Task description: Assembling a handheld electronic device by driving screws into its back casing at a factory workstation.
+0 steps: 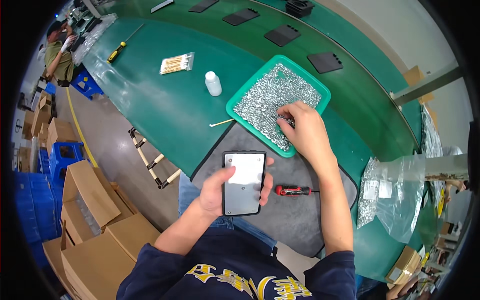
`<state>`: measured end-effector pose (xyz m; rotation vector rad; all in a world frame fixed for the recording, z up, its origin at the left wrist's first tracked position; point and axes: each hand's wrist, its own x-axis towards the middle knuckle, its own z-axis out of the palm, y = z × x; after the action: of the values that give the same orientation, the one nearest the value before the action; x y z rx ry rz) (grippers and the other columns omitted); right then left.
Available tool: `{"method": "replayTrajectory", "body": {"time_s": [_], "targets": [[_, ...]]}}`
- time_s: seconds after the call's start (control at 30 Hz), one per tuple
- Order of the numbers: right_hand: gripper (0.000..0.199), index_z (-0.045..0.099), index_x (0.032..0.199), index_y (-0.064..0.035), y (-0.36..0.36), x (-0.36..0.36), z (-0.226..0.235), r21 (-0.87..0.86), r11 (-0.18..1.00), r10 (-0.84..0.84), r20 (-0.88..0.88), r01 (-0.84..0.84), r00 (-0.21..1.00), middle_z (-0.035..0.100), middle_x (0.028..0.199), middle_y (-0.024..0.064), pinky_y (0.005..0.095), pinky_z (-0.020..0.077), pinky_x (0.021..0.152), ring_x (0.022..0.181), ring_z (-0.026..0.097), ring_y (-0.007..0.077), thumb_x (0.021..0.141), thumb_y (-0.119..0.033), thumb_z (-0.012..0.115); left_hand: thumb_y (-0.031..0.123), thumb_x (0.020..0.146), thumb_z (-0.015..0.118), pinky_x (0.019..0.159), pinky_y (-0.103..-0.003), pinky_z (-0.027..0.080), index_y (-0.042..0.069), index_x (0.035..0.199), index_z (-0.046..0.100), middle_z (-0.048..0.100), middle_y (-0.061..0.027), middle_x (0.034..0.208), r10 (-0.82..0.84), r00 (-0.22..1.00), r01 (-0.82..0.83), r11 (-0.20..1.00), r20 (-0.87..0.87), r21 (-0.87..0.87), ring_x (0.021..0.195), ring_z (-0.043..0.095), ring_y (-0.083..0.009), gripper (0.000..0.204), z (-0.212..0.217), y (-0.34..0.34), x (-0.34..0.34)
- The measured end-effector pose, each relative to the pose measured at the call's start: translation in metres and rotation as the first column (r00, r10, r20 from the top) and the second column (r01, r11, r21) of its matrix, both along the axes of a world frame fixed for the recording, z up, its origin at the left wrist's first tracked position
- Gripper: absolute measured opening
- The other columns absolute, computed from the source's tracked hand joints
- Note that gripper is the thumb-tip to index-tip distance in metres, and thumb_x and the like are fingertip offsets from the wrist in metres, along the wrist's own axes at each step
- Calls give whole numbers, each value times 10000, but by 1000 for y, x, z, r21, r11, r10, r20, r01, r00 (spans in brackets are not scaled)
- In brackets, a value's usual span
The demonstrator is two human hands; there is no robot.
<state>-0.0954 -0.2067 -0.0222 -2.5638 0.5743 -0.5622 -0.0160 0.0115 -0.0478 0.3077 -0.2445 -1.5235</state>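
Note:
My left hand grips a flat rectangular device by its sides. It has a black frame and a shiny silver plate with small round holes or fasteners near the corners and middle. Over the near right part of a green tray, my right hand has its fingertips drawn together among many small silver metal pieces, which look like screws. Whatever sits between those fingertips is hidden. Below the tray, a red and black screwdriver lies on a grey cloth mat.
Beyond the mat are a cotton swab, a white bottle, a bag of swabs and a yellow screwdriver. Black plates line the green belt. Plastic bags lie right; cartons stand left. Another person works far left.

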Motion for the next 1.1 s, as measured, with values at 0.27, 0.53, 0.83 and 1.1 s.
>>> {"method": "replayTrajectory", "body": {"time_s": [0.27,0.53,0.83,1.1], "targets": [[89,700,892,-33,-1,0,-5,45,997,-56,-24,57,998,640,837,80,369,496,835,784,634,278,805,-52,688,485,937,555,554,-323,365,-18,1449,419,544,-149,987,-24,852,34,999,-523,8,683,448,-196,730,-12,2,5],[73,702,871,-34,-4,-1,-14,35,999,-37,60,35,997,642,825,85,377,493,832,770,634,294,812,-47,662,420,959,552,523,-290,342,-19,1429,433,503,-106,933,-24,815,2,999,-580,-39,668,409,-171,654,-19,4,6],[98,707,881,-27,-1,2,-12,43,999,-24,49,22,999,670,853,87,385,485,848,773,638,299,818,-46,633,574,910,559,562,-297,361,-66,1435,404,535,-130,993,195,948,-147,969,-250,198,729,462,-180,842,23,1,13],[116,713,884,-21,-6,2,3,60,998,-9,94,4,995,680,854,87,365,502,788,762,635,284,805,-30,629,412,845,692,594,-309,388,-18,1472,283,484,-84,950,326,943,-303,927,74,-223,728,459,-155,864,56,31,26]]}}
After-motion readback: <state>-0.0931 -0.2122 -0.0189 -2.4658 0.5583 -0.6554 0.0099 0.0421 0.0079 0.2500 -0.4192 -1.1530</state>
